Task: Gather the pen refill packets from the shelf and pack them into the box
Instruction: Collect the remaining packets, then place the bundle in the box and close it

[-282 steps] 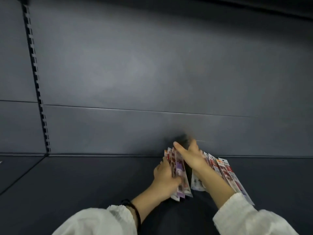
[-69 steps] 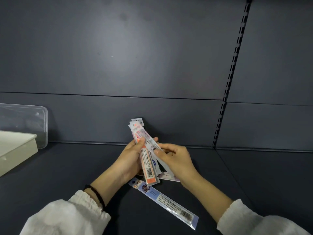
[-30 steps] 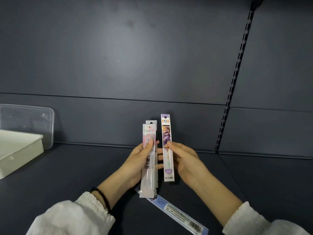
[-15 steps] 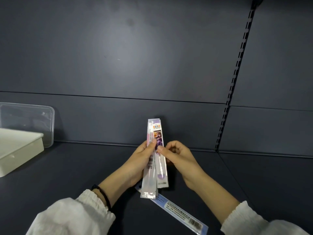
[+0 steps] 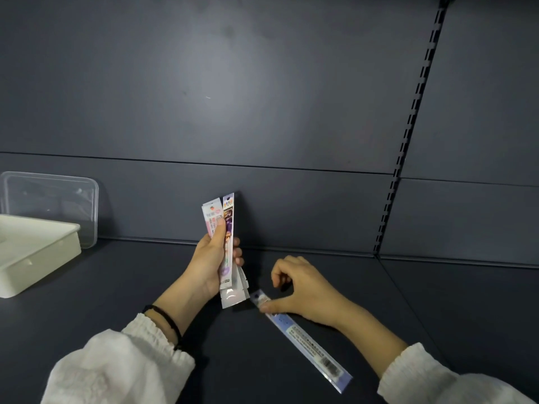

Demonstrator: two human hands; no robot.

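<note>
what just changed: half a second back the right hand (image 5: 306, 290) was up at the bundle, tucking the purple packet in. Now it's let go and dropped down to the blue packet (image 5: 309, 339) lying on the shelf (image 5: 116, 301).
what that means: I'd say the purple one is gathered and the blue one is the last loose packet I can see. After that, it's just the trip over to the box.
left hand (image 5: 210, 260): wrapped round the bundle of packets (image 5: 228, 217), thumb pressed across the front, fingertips peeking out on the far side. Firm hold.
right hand grip: thumb and forefinger apart in a C shape. The thumb tip is touching the blue packet's far end and the other fingers are curled above it. Nothing's pinched yet as far as I can tell.
bundle direction: standing upright, long axis pretty much vertical. The printed header ends are up by the back panel, and the bottom ends are fanned a little, just over the shelf.
blue packet direction: flat, printed side up. Long axis runs diagonally from just beside the bundle's foot down to the barcode end near the right sleeve.
box (image 5: 43, 266): white tray at the far left of the shelf, well apart from both hands, clear lid (image 5: 49, 196) propped behind it. Can't see any packets inside from here.
</note>
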